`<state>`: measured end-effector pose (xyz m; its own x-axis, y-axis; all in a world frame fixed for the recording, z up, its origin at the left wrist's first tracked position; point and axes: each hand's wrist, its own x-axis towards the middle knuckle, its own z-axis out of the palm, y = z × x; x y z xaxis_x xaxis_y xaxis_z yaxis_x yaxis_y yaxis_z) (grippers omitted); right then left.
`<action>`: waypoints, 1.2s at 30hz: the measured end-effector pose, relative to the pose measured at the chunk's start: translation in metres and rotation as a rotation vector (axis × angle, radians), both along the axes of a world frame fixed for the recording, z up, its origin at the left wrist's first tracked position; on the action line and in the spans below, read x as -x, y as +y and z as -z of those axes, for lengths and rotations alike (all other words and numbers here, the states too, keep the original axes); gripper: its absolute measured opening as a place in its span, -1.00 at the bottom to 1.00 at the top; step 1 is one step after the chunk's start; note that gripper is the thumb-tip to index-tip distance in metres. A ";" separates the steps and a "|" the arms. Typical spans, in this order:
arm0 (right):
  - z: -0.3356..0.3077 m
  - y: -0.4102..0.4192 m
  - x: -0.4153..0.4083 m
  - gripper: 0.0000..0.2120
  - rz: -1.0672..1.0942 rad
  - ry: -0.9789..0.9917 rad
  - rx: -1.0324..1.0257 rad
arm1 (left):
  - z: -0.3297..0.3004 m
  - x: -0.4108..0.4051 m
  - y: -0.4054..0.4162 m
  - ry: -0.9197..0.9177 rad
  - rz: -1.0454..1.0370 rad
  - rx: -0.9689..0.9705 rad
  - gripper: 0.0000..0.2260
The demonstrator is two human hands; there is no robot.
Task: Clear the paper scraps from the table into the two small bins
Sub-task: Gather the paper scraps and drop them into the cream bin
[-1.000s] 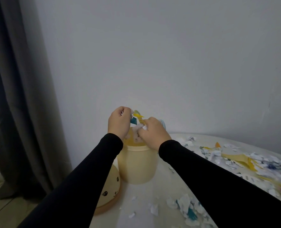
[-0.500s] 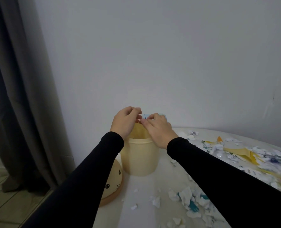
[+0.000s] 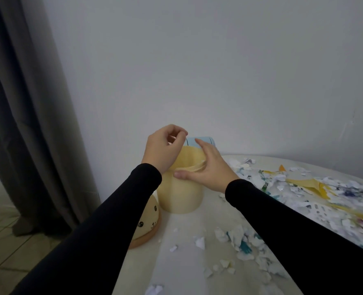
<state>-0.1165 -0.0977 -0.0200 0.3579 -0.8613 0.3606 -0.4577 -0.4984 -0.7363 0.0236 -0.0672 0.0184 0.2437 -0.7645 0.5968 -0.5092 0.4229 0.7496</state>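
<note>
The yellow bin's (image 3: pixel 181 194) rim is being touched by the spread right hand (image 3: pixel 208 169); the left hand (image 3: pixel 163 149) is being held curled and empty above it, near the table (image 3: pixel 184 265) edge.

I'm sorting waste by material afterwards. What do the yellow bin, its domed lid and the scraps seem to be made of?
The yellow bin looks like matte, slightly translucent plastic: smooth wall, light glowing through near the rim. The domed lid seems the same plastic with a printed face and a tan, possibly wooden, base ring. The scraps look like torn printed paper with ragged white edges.
</note>
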 end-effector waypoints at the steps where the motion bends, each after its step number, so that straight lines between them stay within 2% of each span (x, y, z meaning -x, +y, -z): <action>1: -0.001 0.003 0.003 -0.07 0.008 -0.043 0.036 | 0.001 0.004 0.011 -0.026 -0.015 0.040 -0.88; 4: 0.006 0.019 0.012 -0.38 0.122 -0.168 0.141 | 0.021 0.016 0.048 -0.157 -0.057 0.094 -0.91; 6: 0.018 0.033 0.018 -0.47 0.202 -0.109 0.174 | 0.047 0.022 0.075 -0.281 -0.098 0.063 -0.91; 9: 0.038 0.058 0.026 -0.52 0.258 0.047 0.112 | 0.081 0.025 0.111 -0.352 -0.138 -0.106 -0.82; 12: 0.056 0.088 0.030 -0.51 0.299 0.364 -0.005 | 0.101 0.030 0.141 -0.395 -0.181 -0.413 -0.61; 15: 0.072 0.109 0.033 -0.42 0.175 0.641 -0.039 | 0.120 0.040 0.164 -0.668 -0.269 -0.627 -0.42; 19: 0.081 0.121 0.035 -0.49 0.046 0.773 -0.014 | 0.131 0.044 0.169 -0.719 -0.270 -0.824 -0.28; 23: 0.085 0.128 0.037 -0.57 0.069 0.766 -0.013 | 0.131 0.044 0.159 -0.717 -0.240 -0.843 -0.27; 26: 0.081 0.136 0.043 -0.65 0.205 0.751 0.121 | 0.130 0.048 0.145 -0.727 -0.211 -0.798 -0.29; 28: 0.077 0.144 0.049 -0.71 0.295 0.747 0.205 | 0.132 0.055 0.137 -0.775 -0.155 -0.719 -0.37; 30: 0.077 0.149 0.058 -0.73 0.378 0.743 0.188 | 0.132 0.065 0.133 -0.781 -0.060 -0.627 -0.49; 32: 0.078 0.153 0.068 -0.71 0.459 0.725 0.135 | 0.131 0.072 0.131 -0.700 -0.042 -0.561 -0.56; 34: 0.080 0.155 0.079 -0.63 0.536 0.694 0.066 | 0.128 0.074 0.125 -0.626 -0.115 -0.532 -0.52; 36: 0.083 0.156 0.088 -0.52 0.585 0.675 -0.009 | 0.130 0.073 0.116 -0.643 -0.162 -0.581 -0.43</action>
<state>-0.2042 0.0580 -0.1029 -0.0063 -0.9745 0.2243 -0.9744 -0.0444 -0.2203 -0.0496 0.0484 -0.1118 0.1259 -0.9751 0.1826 -0.9271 -0.0502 0.3714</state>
